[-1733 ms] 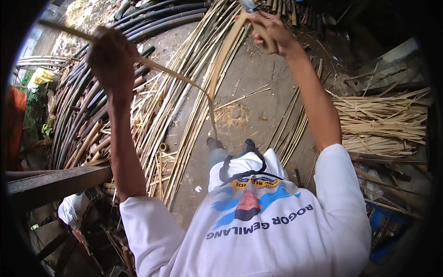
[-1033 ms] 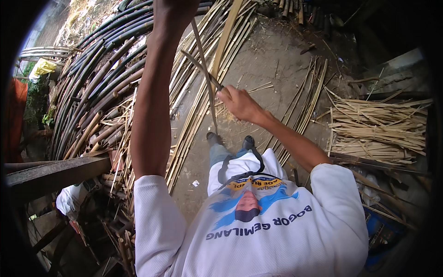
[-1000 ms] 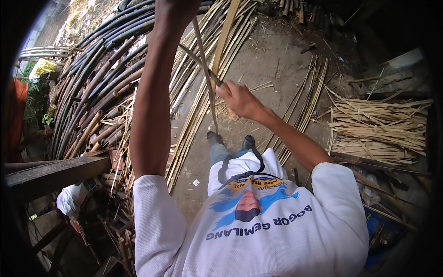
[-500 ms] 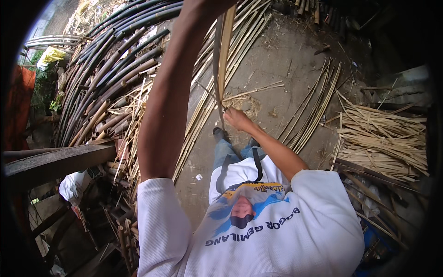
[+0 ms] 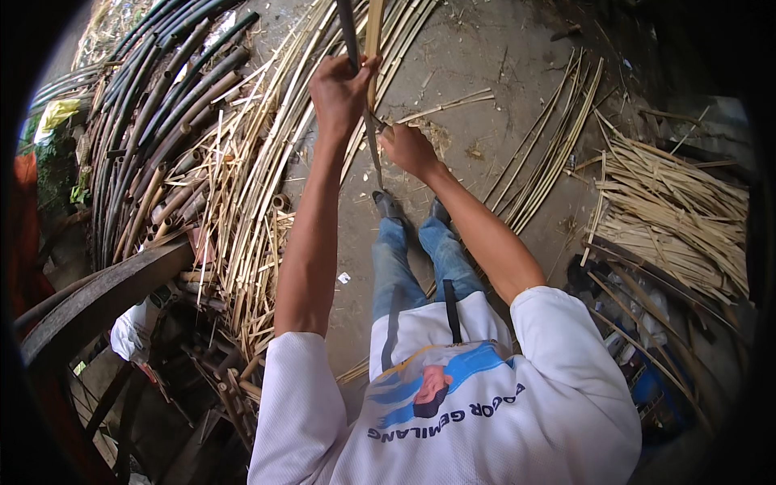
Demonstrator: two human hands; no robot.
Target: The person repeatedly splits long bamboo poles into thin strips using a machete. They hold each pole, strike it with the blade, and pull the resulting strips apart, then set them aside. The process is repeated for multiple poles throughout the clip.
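Observation:
A long bamboo strip (image 5: 347, 28) runs from the top of the view down toward my feet, its dark side facing me. My left hand (image 5: 339, 93) is closed around it. Beside it, a pale bamboo strip (image 5: 374, 36) extends upward past my left fingers; whether the two are joined farther up is out of view. Lower and to the right, my right hand (image 5: 408, 151) is closed on what looks like a knife, whose narrow dark blade (image 5: 378, 124) crosses the strip just below my left hand. Its handle is hidden in my fist.
Long split bamboo strips (image 5: 275, 137) lie on the floor at left, beside dark bamboo poles (image 5: 153, 97). Several thin strips (image 5: 558, 153) lie right of my legs. A heap of pale slats (image 5: 671, 214) sits at far right. A curved beam (image 5: 105, 299) juts in at left.
My left hand has come down from beyond the top edge and now grips the strip near the knife. My right hand appears slightly higher, and the view has shifted, showing more of my legs.

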